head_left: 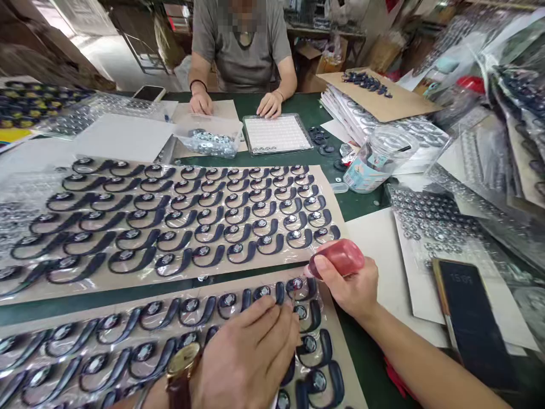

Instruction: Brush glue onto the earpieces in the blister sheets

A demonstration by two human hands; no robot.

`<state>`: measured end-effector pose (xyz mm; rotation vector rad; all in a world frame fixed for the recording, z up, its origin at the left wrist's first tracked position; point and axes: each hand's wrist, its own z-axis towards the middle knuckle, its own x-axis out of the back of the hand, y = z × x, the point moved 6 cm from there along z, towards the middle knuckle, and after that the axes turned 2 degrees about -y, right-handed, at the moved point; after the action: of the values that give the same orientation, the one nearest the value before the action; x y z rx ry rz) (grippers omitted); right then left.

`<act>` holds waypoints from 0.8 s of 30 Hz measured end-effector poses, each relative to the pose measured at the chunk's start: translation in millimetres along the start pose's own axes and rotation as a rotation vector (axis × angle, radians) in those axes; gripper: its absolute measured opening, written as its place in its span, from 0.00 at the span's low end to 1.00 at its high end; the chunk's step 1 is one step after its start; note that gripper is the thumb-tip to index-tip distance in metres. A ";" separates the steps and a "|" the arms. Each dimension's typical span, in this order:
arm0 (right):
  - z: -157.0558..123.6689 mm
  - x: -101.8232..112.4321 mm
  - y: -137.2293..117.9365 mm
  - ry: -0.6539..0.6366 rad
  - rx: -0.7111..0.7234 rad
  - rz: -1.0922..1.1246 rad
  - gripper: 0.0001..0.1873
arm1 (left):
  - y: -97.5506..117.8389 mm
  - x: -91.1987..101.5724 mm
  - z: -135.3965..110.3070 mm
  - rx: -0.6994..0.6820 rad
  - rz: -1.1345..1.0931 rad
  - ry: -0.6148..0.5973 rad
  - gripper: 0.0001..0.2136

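Observation:
My right hand (360,288) is closed around a small red squeeze bottle (343,255). The bottle lies tilted, its pale tip pointing left over the upper right corner of the near cardboard sheet (340,346). Rows of dark curved bands with shiny round centres, such as this band (326,343), cover that sheet under clear film. My left hand (251,355) lies flat over the sheet, fingers stretched out side by side, its fingertips beside the bands near the bottle. The palm hides several bands. A watch (183,360) sits on my left wrist.
A second sheet (293,262) of similar bands lies beyond. Across the green table sits a person (244,62), hands near a white gridded tray (279,134) and a clear box (208,142) of small shiny parts. A tub (370,165) and a phone (472,318) are on the right.

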<state>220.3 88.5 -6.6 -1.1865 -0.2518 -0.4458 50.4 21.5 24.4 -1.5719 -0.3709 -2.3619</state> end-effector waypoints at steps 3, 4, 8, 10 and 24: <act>1.3 -0.2 -2.8 0.000 0.005 -0.018 0.07 | -1.0 0.7 -0.1 0.003 -0.008 0.008 0.18; 1.8 -0.6 -3.8 -0.003 0.007 -0.023 0.07 | -1.1 0.6 -0.5 0.003 -0.010 0.007 0.18; 3.7 -3.1 -6.7 -0.023 0.026 -0.043 0.07 | -0.7 -0.8 -2.1 -0.001 -0.013 -0.008 0.17; 4.1 -3.2 -8.0 -0.016 0.047 -0.061 0.08 | -0.7 -0.7 -2.0 0.001 -0.015 -0.001 0.17; 0.7 1.6 -27.7 0.004 0.284 -0.192 0.07 | -2.2 -1.2 -2.8 0.014 -0.026 0.005 0.15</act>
<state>209.0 80.4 17.4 -0.8870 -0.4137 -0.5605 47.7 22.6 22.1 -1.5638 -0.4083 -2.3767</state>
